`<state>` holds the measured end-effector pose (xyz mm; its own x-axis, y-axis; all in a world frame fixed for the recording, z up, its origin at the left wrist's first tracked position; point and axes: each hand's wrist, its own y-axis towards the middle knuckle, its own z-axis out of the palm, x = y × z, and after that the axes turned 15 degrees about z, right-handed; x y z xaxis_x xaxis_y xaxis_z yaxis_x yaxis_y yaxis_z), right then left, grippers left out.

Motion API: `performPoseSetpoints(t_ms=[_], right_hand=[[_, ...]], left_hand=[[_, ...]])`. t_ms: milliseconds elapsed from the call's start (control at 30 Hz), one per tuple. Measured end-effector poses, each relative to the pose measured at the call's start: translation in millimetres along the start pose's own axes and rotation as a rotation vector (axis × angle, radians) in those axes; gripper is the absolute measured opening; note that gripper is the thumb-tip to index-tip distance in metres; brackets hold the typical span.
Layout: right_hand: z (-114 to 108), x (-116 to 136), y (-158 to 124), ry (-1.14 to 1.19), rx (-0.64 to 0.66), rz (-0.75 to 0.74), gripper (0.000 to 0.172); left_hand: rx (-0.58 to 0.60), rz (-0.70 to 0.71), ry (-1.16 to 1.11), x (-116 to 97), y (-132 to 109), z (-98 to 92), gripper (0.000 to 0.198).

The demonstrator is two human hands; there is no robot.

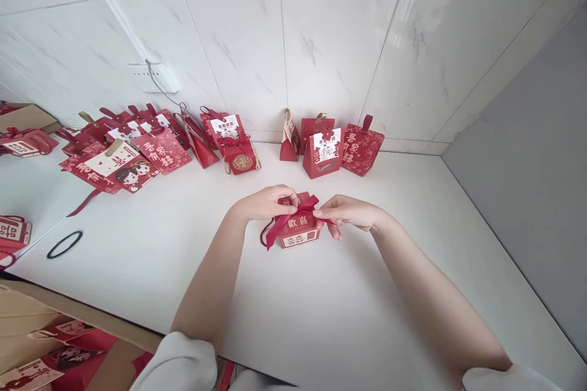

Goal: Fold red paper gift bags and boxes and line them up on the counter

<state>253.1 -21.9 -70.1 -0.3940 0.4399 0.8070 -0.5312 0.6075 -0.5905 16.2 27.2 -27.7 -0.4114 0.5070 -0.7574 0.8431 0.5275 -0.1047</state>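
A small red gift box [299,223] with pale Chinese characters stands on the white table in front of me. Across its top lies a dark red ribbon [277,231] tied in a bow, one tail hanging down the front left. My left hand [279,200] reaches over the box from the left, with thumb and fingers pinched on the bow's left side. On the other side, my right hand [343,214] pinches the ribbon's right end between thumb and forefinger. A dark red cord handle loops out at the box's left edge.
Against the tiled wall stand several red gift boxes [323,156] and a box with a rope handle [239,159]. Flat red gift bags [114,165] pile up at the left. A black ring [65,245] lies near the left edge. An open carton [82,311] sits below the table.
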Motion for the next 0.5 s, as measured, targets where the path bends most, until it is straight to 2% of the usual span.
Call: performPoseSetpoints(t_ms=[167,267,367,500], right_hand=[[4.8,0.0,4.8,0.118,-0.060,0.066,0.055],[8.6,0.1,10.8,0.181,-0.087,0.069,0.046],[7.8,-1.7,15.2,0.199,-0.063,0.033,0.033],[-1.4,-7.7,16.3,0.140,0.006,0.002,0.031]], left_hand=[[0.002,0.030,0.014,0.7,0.4,0.1,0.025],[-0.004,0.024,0.023,0.8,1.3,1.5,0.024],[0.002,0.023,0.019,1.1,2.1,2.5,0.024],[0.021,0.028,0.004,2.5,2.5,2.1,0.024]])
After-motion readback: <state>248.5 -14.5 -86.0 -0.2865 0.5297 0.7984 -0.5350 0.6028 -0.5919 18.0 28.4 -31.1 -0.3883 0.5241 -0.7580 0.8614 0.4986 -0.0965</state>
